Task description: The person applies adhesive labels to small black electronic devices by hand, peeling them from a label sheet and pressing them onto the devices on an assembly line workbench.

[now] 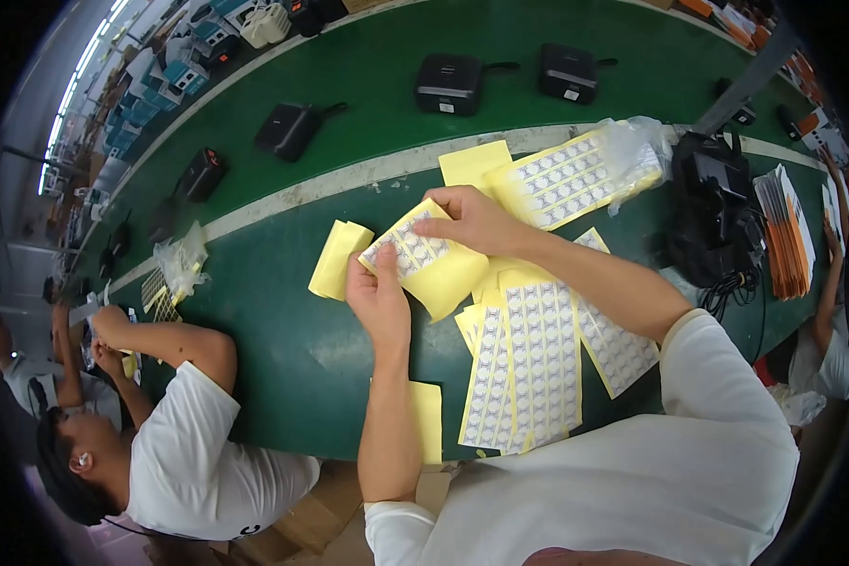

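Observation:
Between my two hands is a yellow-backed sticker sheet (pixel 413 247) with rows of round white printed labels, lifted over the green table. My left hand (pixel 379 300) grips its left edge, thumb on the printed face. At the upper right edge, my right hand (pixel 470 222) pinches it with the thumb across the labels. A yellow backing sheet (pixel 443 283) hangs below it. Left of my left hand lies a folded yellow sheet (pixel 340 260). Several overlapping label sheets (pixel 542 358) are spread nearer to me, under my right forearm. Whether either hand touches a single label is too small to tell.
Black cases with straps (pixel 449 83) stand on the green belt beyond the pale rail (pixel 321 186). More label sheets (pixel 566 174) lie partly under clear plastic (pixel 632 156). A black bag (pixel 712 203) and orange-and-white cards (pixel 785 236) sit right. A co-worker (pixel 189 453) works at left.

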Available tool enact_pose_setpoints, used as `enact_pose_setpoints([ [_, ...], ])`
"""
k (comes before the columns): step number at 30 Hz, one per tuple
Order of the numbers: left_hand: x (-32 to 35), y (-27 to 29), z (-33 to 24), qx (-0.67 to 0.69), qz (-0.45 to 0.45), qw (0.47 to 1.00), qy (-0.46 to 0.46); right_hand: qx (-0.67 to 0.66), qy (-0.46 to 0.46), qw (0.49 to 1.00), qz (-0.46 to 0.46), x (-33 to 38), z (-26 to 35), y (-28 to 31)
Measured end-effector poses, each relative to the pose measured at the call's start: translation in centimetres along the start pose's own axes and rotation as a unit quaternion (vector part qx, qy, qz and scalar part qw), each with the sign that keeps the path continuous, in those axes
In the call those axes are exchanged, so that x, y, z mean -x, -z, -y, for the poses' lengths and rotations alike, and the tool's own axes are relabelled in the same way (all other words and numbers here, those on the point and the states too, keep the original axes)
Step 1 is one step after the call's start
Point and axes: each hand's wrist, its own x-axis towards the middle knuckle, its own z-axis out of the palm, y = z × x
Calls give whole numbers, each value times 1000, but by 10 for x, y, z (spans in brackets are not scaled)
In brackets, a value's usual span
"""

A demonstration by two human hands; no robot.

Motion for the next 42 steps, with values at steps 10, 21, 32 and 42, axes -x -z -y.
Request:
enact_pose_setpoints([
  [10,0,-1,1,7,20,1000,-10,-2,-5,1000,-12,1,2,-1],
  [21,1,0,5,-5,14,1000,-1,24,-7,1000,-6,0,-3,0],
  [32,-1,-1,-1,15,-42,995,-85,-42,37,998,-17,-3,-12,-1],
  [42,-2,3,3,3,-39,997,-71,26,25,999,-37,-1,-6,-1],
])
